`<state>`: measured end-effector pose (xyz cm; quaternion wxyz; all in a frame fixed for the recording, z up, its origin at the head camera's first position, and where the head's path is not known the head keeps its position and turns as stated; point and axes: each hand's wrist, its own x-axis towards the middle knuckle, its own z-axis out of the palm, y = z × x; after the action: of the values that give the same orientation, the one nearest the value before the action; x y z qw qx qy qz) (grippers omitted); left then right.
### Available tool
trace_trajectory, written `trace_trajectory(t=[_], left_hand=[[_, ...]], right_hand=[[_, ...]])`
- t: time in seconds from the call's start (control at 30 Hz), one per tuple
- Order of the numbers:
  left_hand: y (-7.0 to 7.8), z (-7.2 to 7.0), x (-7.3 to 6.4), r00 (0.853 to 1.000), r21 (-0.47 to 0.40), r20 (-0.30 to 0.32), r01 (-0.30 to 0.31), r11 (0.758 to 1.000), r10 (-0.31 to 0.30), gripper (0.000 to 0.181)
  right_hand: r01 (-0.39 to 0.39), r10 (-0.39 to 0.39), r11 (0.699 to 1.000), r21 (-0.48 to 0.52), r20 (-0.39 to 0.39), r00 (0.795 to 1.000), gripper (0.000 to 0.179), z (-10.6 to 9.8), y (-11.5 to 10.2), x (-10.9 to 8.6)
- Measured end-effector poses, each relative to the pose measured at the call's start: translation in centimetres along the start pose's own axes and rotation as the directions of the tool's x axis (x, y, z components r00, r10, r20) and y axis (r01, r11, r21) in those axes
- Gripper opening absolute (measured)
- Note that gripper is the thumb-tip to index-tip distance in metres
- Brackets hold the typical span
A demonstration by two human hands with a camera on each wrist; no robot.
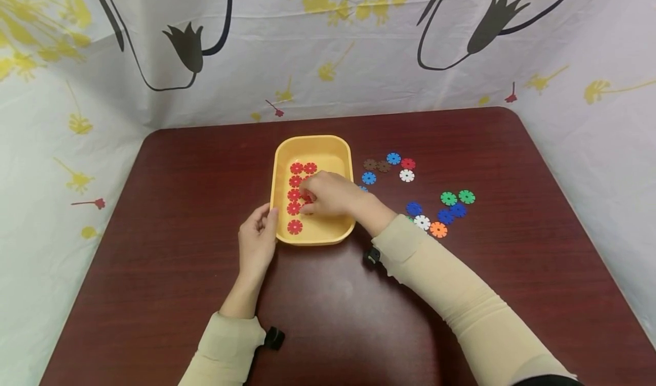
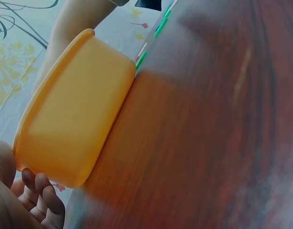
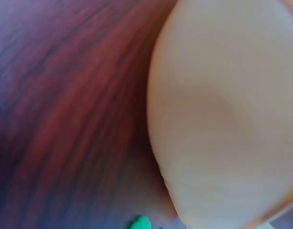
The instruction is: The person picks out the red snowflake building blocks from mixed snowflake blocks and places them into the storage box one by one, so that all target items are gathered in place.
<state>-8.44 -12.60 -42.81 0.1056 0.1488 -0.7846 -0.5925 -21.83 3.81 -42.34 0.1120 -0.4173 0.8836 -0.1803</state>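
A yellow plastic tray (image 1: 312, 237) stands on the table, with red notched plastic discs (image 1: 294, 226) laid in two columns on its left side. My left hand (image 1: 257, 239) grips the tray's left wall, thumb at the rim and fingers curled against the outside; the left wrist view shows this wall (image 2: 75, 109) close up. Inside the tray, my right hand (image 1: 330, 193) bends its fingers down and pinches a red disc (image 1: 308, 196) in the second column. That hand partly hides the column. Skin of the right hand or wrist fills much of the right wrist view.
Right of the tray lie loose notched discs: brown (image 1: 370, 164), light blue (image 1: 393, 158), white (image 1: 407, 175), red (image 1: 408, 163), green (image 1: 448, 198), dark blue (image 1: 446, 216) and orange (image 1: 438, 229). A patterned cloth (image 1: 328, 44) hangs behind the dark red table (image 1: 328, 317).
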Motion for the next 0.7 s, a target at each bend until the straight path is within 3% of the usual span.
trace_trajectory(t=[0.2,0.53,0.7], left_hand=[[0.2,-0.1,-0.1,1.0,-0.006,0.002,-0.018,1.0,0.018,0.033],[0.1,0.1,0.1,0.999,-0.015,0.001,-0.045,0.999,0.045,0.034],[-2.2,0.4,0.9,0.999,-0.027,-0.015,-0.033,0.999,0.033,0.036]], right_hand=[[0.055,-0.033,0.989,0.138,-0.156,0.987,0.028,-1.2,0.5,-0.7],[0.096,-0.018,0.976,0.195,-0.367,0.93,0.028,-2.2,2.8,-2.7],[0.102,0.0,0.969,0.227,-0.407,0.913,0.025,-2.6,3.7,-3.5]])
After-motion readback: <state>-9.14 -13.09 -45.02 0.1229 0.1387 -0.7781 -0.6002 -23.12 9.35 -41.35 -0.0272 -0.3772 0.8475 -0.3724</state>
